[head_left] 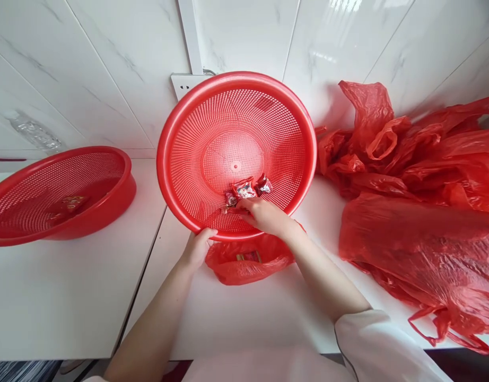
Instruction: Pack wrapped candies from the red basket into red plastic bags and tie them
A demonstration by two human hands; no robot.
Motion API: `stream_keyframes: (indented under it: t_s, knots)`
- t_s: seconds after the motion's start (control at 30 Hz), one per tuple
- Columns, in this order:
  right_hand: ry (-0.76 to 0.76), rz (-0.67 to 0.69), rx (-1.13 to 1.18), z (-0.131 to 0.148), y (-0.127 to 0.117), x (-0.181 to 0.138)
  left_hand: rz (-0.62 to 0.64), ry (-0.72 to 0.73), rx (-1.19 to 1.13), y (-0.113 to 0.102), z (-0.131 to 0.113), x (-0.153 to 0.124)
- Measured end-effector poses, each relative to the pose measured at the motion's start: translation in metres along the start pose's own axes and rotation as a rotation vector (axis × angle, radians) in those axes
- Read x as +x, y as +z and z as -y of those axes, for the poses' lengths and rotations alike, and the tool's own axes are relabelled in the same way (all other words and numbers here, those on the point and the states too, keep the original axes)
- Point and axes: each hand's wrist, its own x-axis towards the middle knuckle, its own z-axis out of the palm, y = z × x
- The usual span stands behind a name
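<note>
A round red perforated basket (197,106) is tilted up toward me on the white counter. My left hand (197,248) grips its near rim, fingers curled over the edge. My right hand (264,215) reaches inside the basket, fingers closed against several small wrapped candies (247,189) in red and silver foil near the lower wall. Just below the basket lies a small red plastic bag (244,265), its mouth open, with a few candies showing inside.
A second red perforated basket (109,199) sits at the left with a few candies in it. A heap of red plastic bags (419,212) covers the counter at the right. A wall socket (181,85) shows behind the tilted basket. The counter's front edge (49,356) runs near me.
</note>
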Motion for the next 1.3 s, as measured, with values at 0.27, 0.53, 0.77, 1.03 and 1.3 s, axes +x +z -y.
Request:
stream_keyframes:
  t_s: [0.27, 0.53, 0.77, 1.03, 1.3]
  knots:
    - [0.025, 0.213, -0.095, -0.010, -0.004, -0.001, -0.002, -0.020, -0.024, -0.004, 0.007, 0.005]
    - [0.028, 0.427, 0.229, -0.010, -0.043, -0.025, -0.089, 0.149, -0.015, -0.007, -0.010, 0.005]
    - [0.103, -0.312, -0.127, -0.017, -0.015, -0.002, -0.026, 0.109, -0.043, -0.007, -0.009, 0.001]
    - [0.075, 0.063, -0.296, -0.032, -0.003, -0.001, 0.035, 0.053, -0.106, -0.001, 0.001, -0.002]
    - [-0.164, 0.270, 0.201, -0.021, -0.017, -0.005, -0.035, 0.151, -0.104, -0.012, -0.002, 0.007]
